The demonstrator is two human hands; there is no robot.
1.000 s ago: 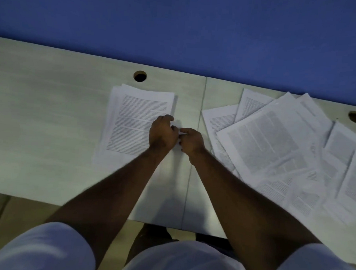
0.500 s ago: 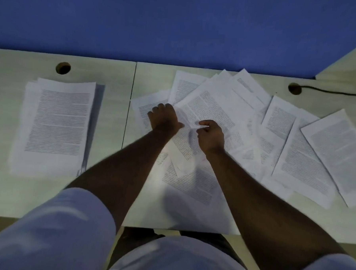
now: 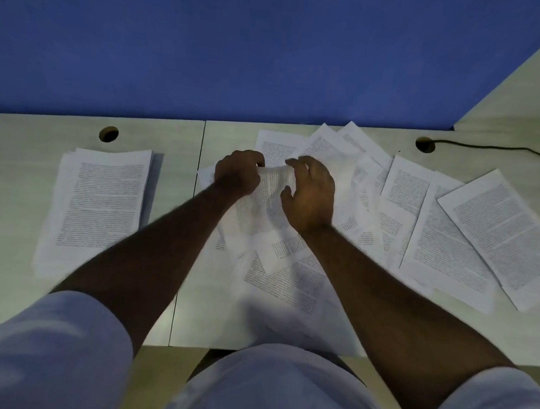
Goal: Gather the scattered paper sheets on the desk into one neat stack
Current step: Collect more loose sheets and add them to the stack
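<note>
Desk (image 3: 19,191), printed sheets (image 3: 442,232) fanned, overlapping

Dim bluish light, soft shadows, motion blur (worst near the sleeves), wide-angle bending at edges

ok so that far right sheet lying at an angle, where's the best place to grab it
Probably its near right corner, coming in from the right. The angled sheet lies flat on top of its neighbour, and that corner pokes out onto bare desk, so fingers could slide under there without disturbing other pages.
</note>
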